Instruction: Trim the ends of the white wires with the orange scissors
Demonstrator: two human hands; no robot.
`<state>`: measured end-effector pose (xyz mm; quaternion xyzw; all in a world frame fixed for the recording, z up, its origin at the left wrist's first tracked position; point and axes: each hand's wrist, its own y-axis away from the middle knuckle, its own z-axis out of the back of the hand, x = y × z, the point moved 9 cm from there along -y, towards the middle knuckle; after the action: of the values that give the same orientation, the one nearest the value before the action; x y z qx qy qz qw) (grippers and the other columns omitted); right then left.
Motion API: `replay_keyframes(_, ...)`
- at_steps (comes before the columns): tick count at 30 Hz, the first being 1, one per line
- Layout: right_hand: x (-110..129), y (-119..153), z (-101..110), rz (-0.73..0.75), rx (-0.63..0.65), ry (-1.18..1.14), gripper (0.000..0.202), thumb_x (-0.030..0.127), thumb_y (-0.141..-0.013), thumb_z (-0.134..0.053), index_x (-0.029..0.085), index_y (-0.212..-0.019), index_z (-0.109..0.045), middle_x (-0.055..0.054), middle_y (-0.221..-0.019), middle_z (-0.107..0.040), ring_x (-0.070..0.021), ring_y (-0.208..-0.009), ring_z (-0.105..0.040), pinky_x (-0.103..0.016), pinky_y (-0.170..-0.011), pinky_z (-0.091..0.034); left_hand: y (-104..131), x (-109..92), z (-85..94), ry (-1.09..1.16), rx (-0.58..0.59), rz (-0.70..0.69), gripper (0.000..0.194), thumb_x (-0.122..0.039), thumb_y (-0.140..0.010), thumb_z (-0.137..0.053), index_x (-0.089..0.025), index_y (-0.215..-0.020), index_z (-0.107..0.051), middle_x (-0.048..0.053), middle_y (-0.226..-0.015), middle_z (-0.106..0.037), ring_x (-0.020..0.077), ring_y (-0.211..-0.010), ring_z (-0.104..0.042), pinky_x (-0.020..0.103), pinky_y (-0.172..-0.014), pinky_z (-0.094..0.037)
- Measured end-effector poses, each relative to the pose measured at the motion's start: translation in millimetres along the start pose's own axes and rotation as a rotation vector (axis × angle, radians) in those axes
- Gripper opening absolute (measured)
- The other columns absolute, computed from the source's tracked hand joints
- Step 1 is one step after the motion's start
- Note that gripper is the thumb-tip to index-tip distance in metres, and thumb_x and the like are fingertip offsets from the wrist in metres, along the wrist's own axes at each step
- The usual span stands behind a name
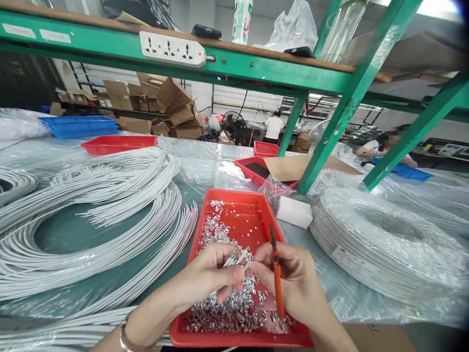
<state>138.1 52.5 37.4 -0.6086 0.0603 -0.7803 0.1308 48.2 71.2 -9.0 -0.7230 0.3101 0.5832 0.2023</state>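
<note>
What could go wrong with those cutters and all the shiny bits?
The orange-handled cutters might nick a finger, since the right hand holds them with its fingertips close to the left hand. The silvery scraps could prick skin or spill, lying loose in the red tray below.

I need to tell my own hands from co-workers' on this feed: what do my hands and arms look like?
Your left hand and right hand are ungloved, with no sleeves in view on the forearms. A slim, silver-coloured bangle circles the left forearm; none shows on the right.
</note>
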Motion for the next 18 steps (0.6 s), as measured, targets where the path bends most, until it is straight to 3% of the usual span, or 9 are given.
replay_keyframes(5, 2.8, 2.0, -2.4, 0.028, -0.109, 0.032, 0.018, 0.016, -0.070, -0.064, 0.016, -0.056, -0.053, 0.006, -0.050, -0.036, -0.0094, -0.047, -0.031, -0.022, -0.043, -0.028, 2.1, -8.8, 14.8, 0.023, -0.248, -0.078, 0.035, -0.037, -0.056, -0.077, -0.015, -0.062, -0.051, -0.008, -0.050, -0.048, 0.0022, -0.034, -0.038, 0.017, -0.036, -0.028)
replay_keyframes(8, -3.0, 2.9, -4.5, -0.041, -0.139, -0.120, 0.018, 0.022, -0.067, -0.068, 0.017, -0.056, -0.054, 0.006, -0.048, -0.040, -0.0091, -0.044, -0.031, -0.022, -0.041, -0.029, 4.4, -10.6, 19.3, -0.013, -0.329, -0.098, 0.034, -0.035, -0.056, -0.077, -0.016, -0.061, -0.048, -0.009, -0.049, -0.047, 0.0028, -0.035, -0.038, 0.016, -0.036, -0.028)
replay_keyframes(12, -11.9, 1.4, 11.3, -0.068, -0.239, -0.167, 0.015, 0.023, -0.064, -0.071, 0.018, -0.058, -0.059, 0.005, -0.049, -0.047, -0.0101, -0.044, -0.039, -0.021, -0.043, -0.035, 4.6, -9.2, 18.5, -0.016, -0.315, -0.094, 0.032, -0.035, -0.057, -0.076, -0.015, -0.061, -0.051, -0.008, -0.047, -0.047, 0.0033, -0.037, -0.040, 0.016, -0.038, -0.030)
replay_keyframes(14, -15.7, -0.4, 20.9, -0.048, -0.267, -0.108, 0.007, 0.020, -0.066, -0.069, 0.018, -0.070, -0.064, 0.003, -0.056, -0.053, -0.0126, -0.050, -0.047, -0.023, -0.049, -0.040, 3.6, -7.3, 15.8, -0.005, -0.271, -0.074, 0.032, -0.038, -0.059, -0.074, -0.014, -0.062, -0.053, -0.006, -0.050, -0.052, 0.0036, -0.037, -0.043, 0.017, -0.040, -0.032)
replay_keyframes(18, -21.5, -3.7, 23.2, -0.069, -0.199, -0.078, 0.019, 0.022, -0.070, -0.066, 0.015, -0.087, -0.067, 0.002, -0.059, -0.056, -0.0116, -0.049, -0.045, -0.023, -0.046, -0.038, 2.9, -5.3, 12.6, 0.015, -0.218, -0.048, 0.034, -0.043, -0.062, -0.071, -0.013, -0.063, -0.053, -0.001, -0.055, -0.060, 0.0046, -0.036, -0.048, 0.018, -0.041, -0.032)
